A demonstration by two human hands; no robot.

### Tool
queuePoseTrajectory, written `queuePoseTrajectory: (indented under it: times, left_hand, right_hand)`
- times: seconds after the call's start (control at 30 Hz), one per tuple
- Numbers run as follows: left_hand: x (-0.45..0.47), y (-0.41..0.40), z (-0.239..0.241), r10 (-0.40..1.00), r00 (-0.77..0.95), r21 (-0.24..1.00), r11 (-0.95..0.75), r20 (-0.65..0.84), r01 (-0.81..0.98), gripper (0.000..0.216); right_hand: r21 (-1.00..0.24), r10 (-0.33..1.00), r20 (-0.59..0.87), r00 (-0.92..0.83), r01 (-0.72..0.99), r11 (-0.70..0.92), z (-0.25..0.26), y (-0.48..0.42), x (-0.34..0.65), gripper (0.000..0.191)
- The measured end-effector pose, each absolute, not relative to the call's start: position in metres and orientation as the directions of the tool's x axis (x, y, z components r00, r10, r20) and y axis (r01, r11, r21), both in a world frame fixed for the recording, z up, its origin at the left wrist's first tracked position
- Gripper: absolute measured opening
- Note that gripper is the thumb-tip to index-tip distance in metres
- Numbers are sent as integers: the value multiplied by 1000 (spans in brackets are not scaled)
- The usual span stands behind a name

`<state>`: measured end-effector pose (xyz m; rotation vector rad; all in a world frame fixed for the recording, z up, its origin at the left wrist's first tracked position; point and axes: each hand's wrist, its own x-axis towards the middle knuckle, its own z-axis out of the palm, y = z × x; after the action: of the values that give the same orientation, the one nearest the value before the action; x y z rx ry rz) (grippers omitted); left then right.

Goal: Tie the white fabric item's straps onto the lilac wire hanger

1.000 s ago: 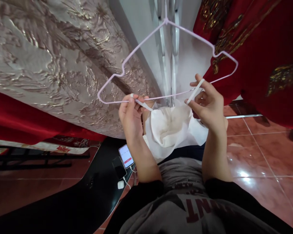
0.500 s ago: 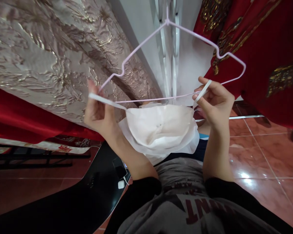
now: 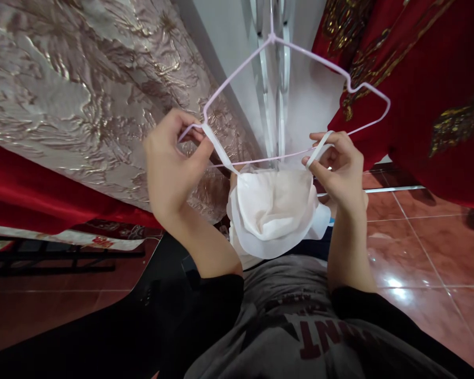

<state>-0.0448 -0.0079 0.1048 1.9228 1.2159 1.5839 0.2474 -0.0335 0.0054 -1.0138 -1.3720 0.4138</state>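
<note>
A pale pink wire hanger (image 3: pixel 237 73) is upright in front of me, its hook reaching the top edge of the view. Below its bottom bar hangs a white garment (image 3: pixel 274 205) with ruffled layers and thin straps. My left hand (image 3: pixel 174 163) is closed at the hanger's left end, pinching the left strap (image 3: pixel 219 147), which lies at the hanger's notch. My right hand (image 3: pixel 335 163) grips the right strap (image 3: pixel 319 149), looped over thumb and fingers, near the right part of the bottom bar. The hanger's right notch has no strap over it.
Embossed pinkish-gold fabric (image 3: pixel 82 105) hangs close on the left, and red fabric with gold sequins (image 3: pixel 411 105) on the right. Behind the hanger stands a white metal frame (image 3: pixel 278 116). A glossy black surface (image 3: pixel 114 321) is at lower left, above a red tiled floor (image 3: pixel 430 252).
My left hand has moved right and up, bringing the left strap onto the hanger's left notch. The garment is less stretched. My right hand has shifted slightly left with its strap.
</note>
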Motion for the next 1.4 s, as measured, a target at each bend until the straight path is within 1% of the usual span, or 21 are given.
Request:
queuePoseTrajectory:
  times: [0.07,0.13,0.2,0.23,0.33,0.4,0.5,0.57,0.67,0.7,0.77,0.83,0.9,1.0,1.1,1.17,1.23,1.27,1.33,1.37,1.4]
  left_hand:
    - [-45,-5,92,785,-62,760,-574,617,305,29]
    - [-47,-3,73,766,-207,793,-582,609,178,22]
    - [-47,-5,50,775,-386,837,-548,500,-16,17]
    - [-46,-6,40,808,-420,859,-499,413,-117,16]
    - [-33,-14,17,910,-326,876,-360,254,-322,14]
    - [-21,-18,13,933,-277,878,-322,230,-355,21]
    - [-8,-20,16,924,-283,860,-352,257,-369,12]
    - [-6,-20,19,916,-264,829,-389,302,-402,10]
    - [-10,-21,20,906,-213,787,-423,366,-449,17]
    - [-11,-21,20,906,-199,785,-423,374,-452,20]
    - [-15,-22,21,911,-183,799,-412,370,-438,25]
    - [-16,-23,23,917,-178,814,-398,356,-423,28]
    - [-16,-23,24,924,-185,824,-381,333,-420,29]
    - [-15,-23,25,931,-199,832,-362,305,-421,30]
    - [-14,-22,24,928,-192,818,-371,318,-440,28]
    - [-13,-22,24,932,-189,817,-363,310,-447,28]
    - [-13,-23,25,938,-202,829,-343,281,-442,30]
    - [-12,-24,25,941,-207,835,-333,267,-437,31]
    - [-12,-26,26,944,-212,843,-321,251,-431,33]
    - [-13,-26,27,946,-208,847,-317,249,-427,34]
    - [-13,-27,27,947,-203,850,-313,248,-423,34]
  right_hand:
    - [-778,759,616,212,317,542,5,-33,248,38]
    - [-773,755,621,210,321,547,5,-34,248,38]
    - [-771,756,623,201,321,550,6,-35,247,36]
    - [-772,761,620,191,323,548,6,-35,245,35]
    - [-783,784,600,160,320,534,7,-37,239,33]
    - [-802,808,575,130,287,524,8,-38,235,36]
    - [-820,812,565,147,206,534,6,-37,235,39]
    - [-798,726,597,341,165,579,3,-34,243,28]
    - [-751,461,546,700,164,640,-4,-24,270,12]
    - [-747,398,523,754,181,639,-5,-21,282,13]
    - [-733,322,543,775,251,632,-2,-15,304,16]
    - [-718,347,611,712,314,621,10,-12,319,22]
    - [-707,443,677,587,352,614,30,-13,321,25]
    - [-670,556,742,375,429,606,65,-19,307,16]
    - [-644,657,727,199,531,551,92,-24,291,4]
    - [-614,698,705,124,600,513,100,-25,286,14]
    - [-559,667,739,95,638,529,100,-25,282,24]
    - [-521,600,793,108,632,574,96,-25,280,26]
    - [-443,423,888,180,583,681,85,-30,272,23]
    - [-430,373,902,218,545,720,78,-34,267,19]
    - [-455,393,890,230,498,738,70,-39,261,18]
